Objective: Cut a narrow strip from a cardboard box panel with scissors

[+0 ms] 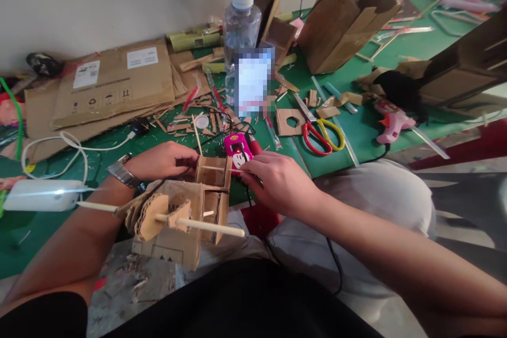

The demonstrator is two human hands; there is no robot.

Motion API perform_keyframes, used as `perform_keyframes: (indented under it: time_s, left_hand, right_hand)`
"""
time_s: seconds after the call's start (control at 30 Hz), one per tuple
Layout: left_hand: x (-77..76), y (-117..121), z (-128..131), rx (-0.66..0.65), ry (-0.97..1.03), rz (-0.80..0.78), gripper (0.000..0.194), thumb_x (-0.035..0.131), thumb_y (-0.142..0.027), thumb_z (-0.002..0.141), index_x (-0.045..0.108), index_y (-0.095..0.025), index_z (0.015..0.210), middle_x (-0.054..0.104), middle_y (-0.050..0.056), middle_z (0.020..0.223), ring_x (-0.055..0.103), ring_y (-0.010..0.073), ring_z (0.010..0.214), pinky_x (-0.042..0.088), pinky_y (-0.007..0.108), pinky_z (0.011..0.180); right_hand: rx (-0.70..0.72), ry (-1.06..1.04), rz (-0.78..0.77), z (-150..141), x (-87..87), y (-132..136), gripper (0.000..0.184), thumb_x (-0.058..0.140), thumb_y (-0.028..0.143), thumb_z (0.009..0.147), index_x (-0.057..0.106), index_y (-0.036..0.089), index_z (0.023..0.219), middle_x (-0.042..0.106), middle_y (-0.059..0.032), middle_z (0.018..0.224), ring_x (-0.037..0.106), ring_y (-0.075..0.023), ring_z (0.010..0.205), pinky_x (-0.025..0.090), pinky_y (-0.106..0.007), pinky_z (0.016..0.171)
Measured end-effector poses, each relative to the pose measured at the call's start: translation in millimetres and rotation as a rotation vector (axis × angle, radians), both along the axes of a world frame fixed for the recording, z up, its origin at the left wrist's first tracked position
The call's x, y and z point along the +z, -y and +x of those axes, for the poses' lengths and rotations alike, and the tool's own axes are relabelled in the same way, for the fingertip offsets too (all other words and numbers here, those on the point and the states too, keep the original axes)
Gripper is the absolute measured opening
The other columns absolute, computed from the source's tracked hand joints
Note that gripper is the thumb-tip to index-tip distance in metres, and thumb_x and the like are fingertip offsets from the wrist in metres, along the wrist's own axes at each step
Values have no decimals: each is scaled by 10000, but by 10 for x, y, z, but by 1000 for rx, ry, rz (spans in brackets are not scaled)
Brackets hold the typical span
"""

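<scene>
A cardboard model (184, 248) with corrugated discs (152, 216) on a thick wooden rod (222, 228) hangs over the table's front edge. My left hand (178, 161) is closed on the far left side of its narrow box frame; some fingertips are hidden behind the cardboard. A thin wooden stick (214, 168) crosses that frame, and my right hand (273, 177) pinches its right end. Just beyond the frame lies a pink device with a smiling face (238, 152), partly covered by my right fingers. Another slim stick (197, 134) rises from the frame's far corner.
Scissors (322, 134) and a pink glue gun (394, 121) lie to the right. Behind stand a plastic bottle (241, 26) and a cardboard box (346, 21). Flattened cardboard (114, 82), a white cable (85, 156) and a power bank (41, 194) lie left. Scraps litter the green table (295, 161).
</scene>
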State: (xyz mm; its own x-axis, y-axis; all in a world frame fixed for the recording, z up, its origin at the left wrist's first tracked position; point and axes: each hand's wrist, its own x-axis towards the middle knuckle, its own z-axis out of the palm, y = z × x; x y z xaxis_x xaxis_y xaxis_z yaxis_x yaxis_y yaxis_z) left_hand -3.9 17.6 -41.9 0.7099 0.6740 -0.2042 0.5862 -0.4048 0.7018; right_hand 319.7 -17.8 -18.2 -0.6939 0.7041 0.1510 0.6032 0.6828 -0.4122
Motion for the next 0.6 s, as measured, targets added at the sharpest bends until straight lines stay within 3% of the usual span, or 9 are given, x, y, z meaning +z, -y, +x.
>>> perform_keyframes:
  time_s: [0.17, 0.4, 0.5, 0.6]
  left_hand:
    - [-37, -3, 12, 1, 66, 68, 221, 627, -247, 968, 729, -178, 784, 688, -23, 702, 571, 108, 619, 397, 206, 604]
    - [70, 14, -3, 20, 29, 73, 248, 589, -180, 945, 694, -177, 720, 663, -34, 670, 580, 89, 618, 412, 170, 620]
    - [93, 17, -10, 22, 34, 71, 237, 600, -196, 943, 699, -176, 729, 675, -31, 679, 599, 92, 631, 422, 168, 628]
    - [109, 22, 1, 12, 20, 51, 239, 593, -214, 952, 706, -177, 745, 694, -25, 701, 614, 100, 650, 434, 179, 647]
  right_hand:
    - [46, -83, 78, 14, -48, 15, 251, 551, 159, 1050, 714, 156, 859, 732, -75, 816, 615, -205, 757, 466, -328, 728]
    - [229, -86, 300, 1, -37, 18, 329, 418, 78, 1063, 745, 92, 1033, 751, -125, 894, 623, -235, 827, 525, -365, 786]
    - [155, -117, 220, -33, -15, 30, 310, 459, 79, 1045, 761, 112, 983, 761, -116, 876, 641, -228, 812, 521, -352, 766]
    - [-16, -169, -11, -71, 24, 59, 202, 603, 126, 1012, 780, 151, 918, 775, -69, 827, 670, -191, 743, 494, -305, 706]
